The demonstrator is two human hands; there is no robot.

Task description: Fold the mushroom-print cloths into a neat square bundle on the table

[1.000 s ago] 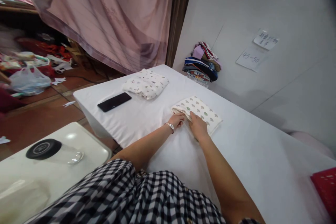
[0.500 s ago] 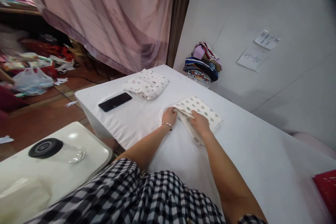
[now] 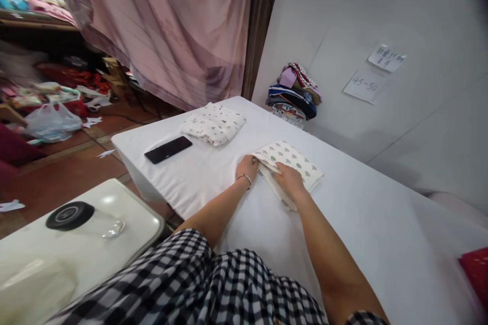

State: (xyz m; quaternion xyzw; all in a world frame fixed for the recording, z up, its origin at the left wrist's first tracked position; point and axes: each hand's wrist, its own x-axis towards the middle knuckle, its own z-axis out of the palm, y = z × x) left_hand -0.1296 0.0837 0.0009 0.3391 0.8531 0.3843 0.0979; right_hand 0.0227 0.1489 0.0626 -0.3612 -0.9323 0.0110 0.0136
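A folded white cloth garment (image 3: 290, 156) with small grey and green motifs lies on the white-covered table (image 3: 343, 233). My left hand (image 3: 247, 166), a bracelet at its wrist, is closed on the garment's left corner. Along the near edge, my right hand (image 3: 290, 180) grips the upper layers between thumb and fingers, and the folds beneath show open toward me. Part of the cloth is hidden under the right hand. Farther back lies a second folded garment (image 3: 215, 123), white with small dark prints, touched by neither hand.
A black phone (image 3: 168, 150) lies on the table's left part. Against the wall stands a pile of folded clothes (image 3: 293, 94). At lower left, a pale side table (image 3: 141, 213) holds a dark-lidded glass bottle (image 3: 70, 215). Something red (image 3: 475, 269) sits at the right edge.
Both hands keep their hold on the patterned garment, nearly in the same place. The view has shifted slightly, with the surroundings on the left appearing a little farther right.
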